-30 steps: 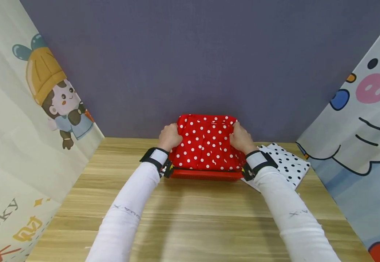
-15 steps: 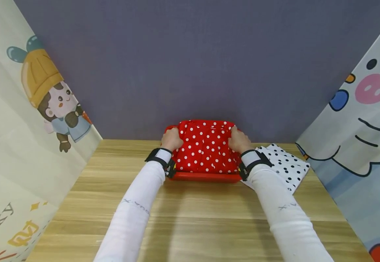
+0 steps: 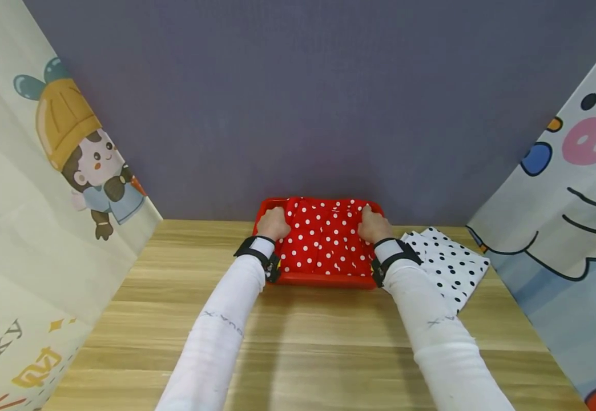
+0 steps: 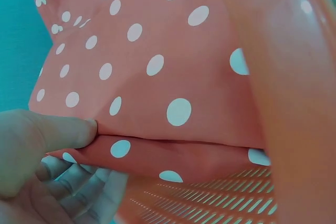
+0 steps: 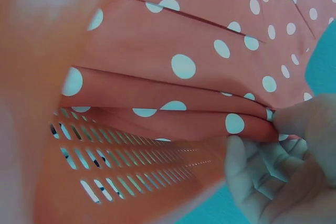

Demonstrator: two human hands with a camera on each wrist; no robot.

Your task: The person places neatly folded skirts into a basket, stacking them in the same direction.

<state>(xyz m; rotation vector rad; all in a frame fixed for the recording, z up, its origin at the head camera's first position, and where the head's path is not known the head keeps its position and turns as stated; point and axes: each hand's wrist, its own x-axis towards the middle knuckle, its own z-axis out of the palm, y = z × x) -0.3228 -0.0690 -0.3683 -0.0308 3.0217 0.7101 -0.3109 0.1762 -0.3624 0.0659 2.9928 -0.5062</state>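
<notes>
A folded red cloth with white polka dots [image 3: 323, 237] lies over a red plastic basket [image 3: 323, 279], its near edge just inside the basket's front rim. My left hand [image 3: 274, 223] pinches the cloth's left side; in the left wrist view the thumb is on top and the fingers [image 4: 79, 190] are underneath. On the opposite side my right hand [image 3: 374, 225] pinches the layered cloth edge between thumb and fingers [image 5: 262, 171]. The slotted basket wall [image 5: 126, 166] shows below the cloth in the right wrist view.
A folded white cloth with black dots [image 3: 449, 265] lies on the wooden table [image 3: 323, 342], right of the basket and partly behind the right forearm. A grey wall [image 3: 308, 103] rises behind the basket. Printed curtains [image 3: 20, 171] hang at both sides.
Both hands have lowered the red cloth into the basket and come slightly closer together. More of the basket's back rim and corners now shows.
</notes>
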